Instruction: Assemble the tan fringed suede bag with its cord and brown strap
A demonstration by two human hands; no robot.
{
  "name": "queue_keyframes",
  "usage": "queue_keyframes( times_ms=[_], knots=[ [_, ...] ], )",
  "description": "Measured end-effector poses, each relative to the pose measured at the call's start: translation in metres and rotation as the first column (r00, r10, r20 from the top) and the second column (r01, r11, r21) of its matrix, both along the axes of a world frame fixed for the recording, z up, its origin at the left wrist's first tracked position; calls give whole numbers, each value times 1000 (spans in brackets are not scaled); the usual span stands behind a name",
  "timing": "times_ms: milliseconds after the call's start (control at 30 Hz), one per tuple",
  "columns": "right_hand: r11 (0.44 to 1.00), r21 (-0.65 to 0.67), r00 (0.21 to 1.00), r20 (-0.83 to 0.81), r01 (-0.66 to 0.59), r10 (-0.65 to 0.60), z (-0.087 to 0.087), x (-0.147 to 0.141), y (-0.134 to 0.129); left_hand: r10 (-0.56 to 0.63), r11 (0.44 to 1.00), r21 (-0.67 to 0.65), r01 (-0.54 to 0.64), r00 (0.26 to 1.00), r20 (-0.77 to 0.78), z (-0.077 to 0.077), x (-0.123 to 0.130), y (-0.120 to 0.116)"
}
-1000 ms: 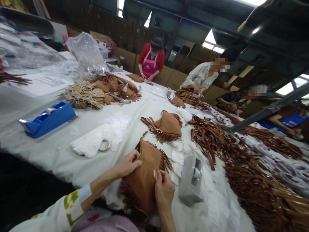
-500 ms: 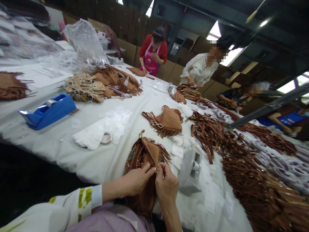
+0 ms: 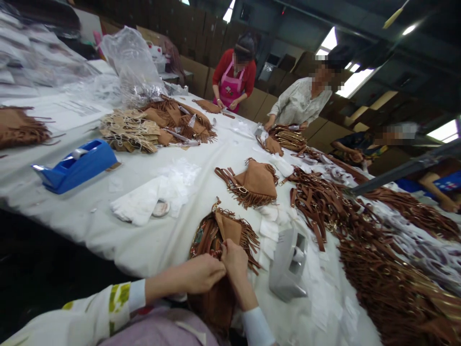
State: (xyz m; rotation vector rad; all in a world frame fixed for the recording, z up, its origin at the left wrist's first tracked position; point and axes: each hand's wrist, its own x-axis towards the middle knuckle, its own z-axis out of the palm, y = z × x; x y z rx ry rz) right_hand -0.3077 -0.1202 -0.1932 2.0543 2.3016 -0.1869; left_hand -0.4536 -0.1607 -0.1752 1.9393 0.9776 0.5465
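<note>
Working with 2 hands at the opening of the fringed brown bag (image 3: 230, 228), near the close edge of the white-covered table (image 3: 158, 245). Pinching at the bag with the left hand (image 3: 206, 274) and, just beside, with the right hand (image 3: 235, 257); cannot tell which part in either pinch. Judged as fine fingertip work, calling for a steady hold and small motions clear of the fringe. Bounded on the right by the grey tape dispenser (image 3: 288, 269), beyond by a 2nd bag (image 3: 259, 180). More room toward the left, short of the white cloth (image 3: 135, 204).
</note>
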Motion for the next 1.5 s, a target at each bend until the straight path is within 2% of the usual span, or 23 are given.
queue_keyframes(
  times_ms=[67, 133, 167, 200, 300, 400, 533, 667, 833, 933, 1000, 1133, 1200, 1267, 1333, 1500],
  knots=[
    [1000, 4, 999, 27, -16, 16, -10, -1, -5, 251, 967, -62, -246, 965, 82, -4, -23, 17],
    [999, 41, 1000, 10, -24, 24, -17, -2, -9, 515, 856, -72, -511, 857, 38, -16, -41, 39],
    [998, 64, 1000, -7, -20, 20, -19, -1, -11, 585, 807, -83, -584, 811, -20, -23, -46, 51],
    [997, 80, 1000, -23, -12, 14, -20, -1, -12, 598, 791, -101, -603, 797, -78, -31, -49, 62],
    [995, 102, 998, -57, 12, -6, -20, 3, -12, 530, 824, -155, -545, 838, -129, -47, -46, 87],
    [992, 126, 996, -88, 30, -19, -20, 7, -13, 464, 862, -194, -469, 883, -72, -47, -36, 97],
    [985, 164, 986, -166, 60, -32, -18, 13, -15, 406, 889, -257, -378, 912, 62, -30, -29, 91],
    [985, 151, 936, -351, 88, -30, -13, 19, -16, 381, 895, -347, -281, 885, 266, -6, -28, 80],
    [979, 123, 813, -579, 161, -61, -9, 24, -18, 398, 905, -275, -325, 876, 272, 15, -22, 78],
    [974, 81, 696, -712, 213, -93, -4, 30, -18, 423, 889, -297, -349, 875, 235, 19, -17, 80],
    [963, 52, 565, -817, 266, -112, 5, 39, -18, 435, 878, -336, -342, 863, 258, 21, -13, 80],
    [939, -85, 259, -949, 334, -179, 41, 68, -26, 468, 834, -455, -312, 836, 286, 27, -6, 76],
    [940, -143, 186, -960, 311, -208, 61, 80, -36, 497, 815, -466, -344, 829, 257, 29, -2, 74],
    [953, -157, 183, -961, 260, -209, 75, 85, -47, 508, 823, -415, -388, 830, 232, 30, 3, 72],
    [964, -158, 208, -957, 213, -202, 80, 83, -55, 500, 843, -343, -415, 839, 214, 29, 8, 70],
    [961, -152, 231, -951, 232, -207, 67, 68, -60, 487, 866, -209, -454, 861, 149, 28, 18, 65]
  ],
)
